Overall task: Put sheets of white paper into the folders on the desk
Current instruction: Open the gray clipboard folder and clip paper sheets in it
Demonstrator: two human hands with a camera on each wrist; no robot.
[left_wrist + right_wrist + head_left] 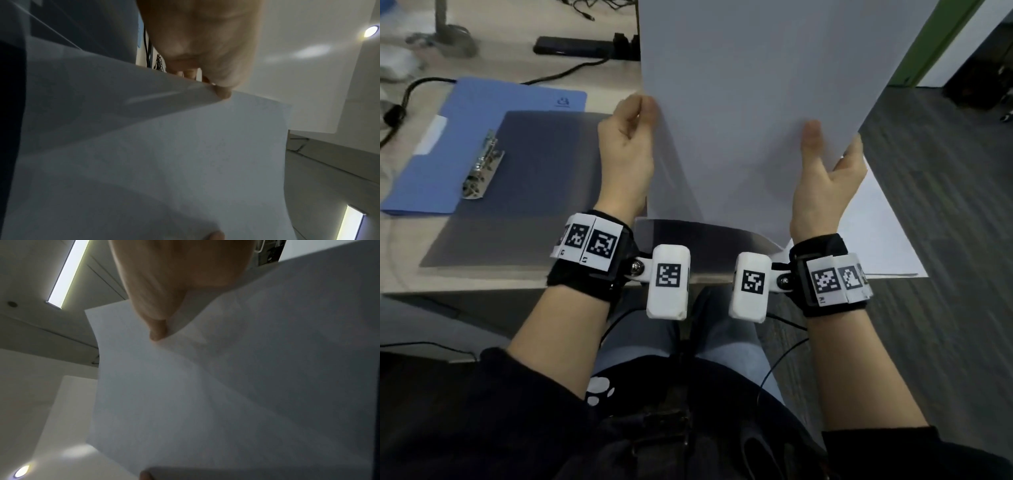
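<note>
I hold a sheet of white paper upright over the desk with both hands. My left hand pinches its left edge. My right hand grips the right edge, thumb in front and fingers behind. The left wrist view shows my left hand pinching the paper where a translucent flap meets it. In the right wrist view the thumb of my right hand presses on the paper. A grey translucent folder lies under my left hand. An open blue folder with a metal clip lies partly beneath it.
More white sheets lie on the desk corner at the right, beside grey carpet. A black power strip, cables and a stand base sit at the back left. The desk's front edge runs just behind my wrists.
</note>
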